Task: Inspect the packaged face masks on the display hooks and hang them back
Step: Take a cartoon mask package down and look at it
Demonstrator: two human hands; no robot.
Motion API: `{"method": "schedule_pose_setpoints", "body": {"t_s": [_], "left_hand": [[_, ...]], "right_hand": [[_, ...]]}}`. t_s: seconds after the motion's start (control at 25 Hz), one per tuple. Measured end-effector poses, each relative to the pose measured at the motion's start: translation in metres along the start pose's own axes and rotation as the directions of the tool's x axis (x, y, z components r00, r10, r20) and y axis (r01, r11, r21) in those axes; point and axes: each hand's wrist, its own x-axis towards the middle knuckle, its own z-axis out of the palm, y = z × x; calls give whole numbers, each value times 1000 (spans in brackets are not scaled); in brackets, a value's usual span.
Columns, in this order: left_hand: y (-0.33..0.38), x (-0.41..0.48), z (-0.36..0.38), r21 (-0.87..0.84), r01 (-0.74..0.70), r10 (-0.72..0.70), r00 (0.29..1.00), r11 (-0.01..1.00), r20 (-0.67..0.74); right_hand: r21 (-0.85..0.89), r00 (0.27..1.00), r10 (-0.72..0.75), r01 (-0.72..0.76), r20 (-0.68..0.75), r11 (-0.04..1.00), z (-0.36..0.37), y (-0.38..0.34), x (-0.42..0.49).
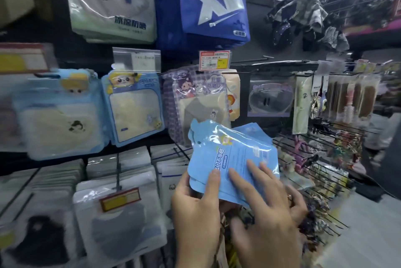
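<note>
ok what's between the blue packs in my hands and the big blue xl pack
Head view: a purple checked mask pack hangs above the held blue packs, and a red-and-yellow price tag sits between it and the XL pack.

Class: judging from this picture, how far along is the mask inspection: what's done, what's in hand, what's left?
Done: the blue packs are down, held below the hanging purple pack. In hand: the left hand grips their lower corner; the right hand lies flat on top. Left: hanging them back.
</note>
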Motion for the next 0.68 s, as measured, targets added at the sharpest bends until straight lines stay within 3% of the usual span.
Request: {"method": "schedule_pose_setpoints", "body": {"t_s": [0.12, 0.2, 0.32, 0.44, 0.56, 0.68], "left_hand": [[32, -8, -17, 78, -180, 166, 973, 981, 158], [44, -2, -35, 193, -273, 235, 951, 942, 202], [52, 21, -63, 357, -271, 262, 962, 894, 75], [64, 43, -89, 311, -215, 220, 975, 926, 19], [75, 51, -110, 241, -250, 247, 968, 938, 44], [81, 51, -123, 253, -295, 305, 952, 921, -2]], "right_hand": [[155, 985, -24, 51, -174, 987, 13, -15, 1], [378, 983, 88, -22, -159, 926, 13, -27, 5], [562, 973, 230, -178, -22, 808, 9, -51, 14], [762, 908, 320, -406, 272, 505, 19, -70, 20], [802, 835, 286, -540, 471, 256, 31, -87, 18], [758, 796, 289, -600, 531, 257, 44, -96, 15]]}}
